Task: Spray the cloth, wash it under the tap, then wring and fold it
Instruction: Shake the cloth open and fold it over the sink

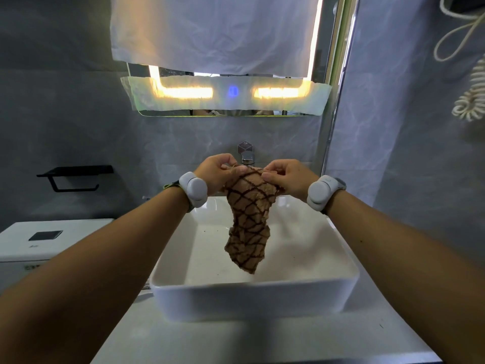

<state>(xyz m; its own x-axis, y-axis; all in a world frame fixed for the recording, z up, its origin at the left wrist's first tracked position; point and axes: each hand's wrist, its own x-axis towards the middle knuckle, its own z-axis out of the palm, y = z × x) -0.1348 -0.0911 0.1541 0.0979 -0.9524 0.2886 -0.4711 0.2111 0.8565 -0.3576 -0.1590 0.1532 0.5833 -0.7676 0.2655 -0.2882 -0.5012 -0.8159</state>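
Fingers point(227, 166) pinch cloth point(249, 219) top, hangs vert. (over sink point(249, 298))

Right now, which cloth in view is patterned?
The brown cloth, crossed by dark diamond lines, pinched by the left hand and right hand above the sink. The large sheet and the narrow strip hung higher up are plain white.

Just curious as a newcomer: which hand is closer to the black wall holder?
Left. The left hand holds the cloth to the right of the black holder; the right hand is farther off, across the cloth.
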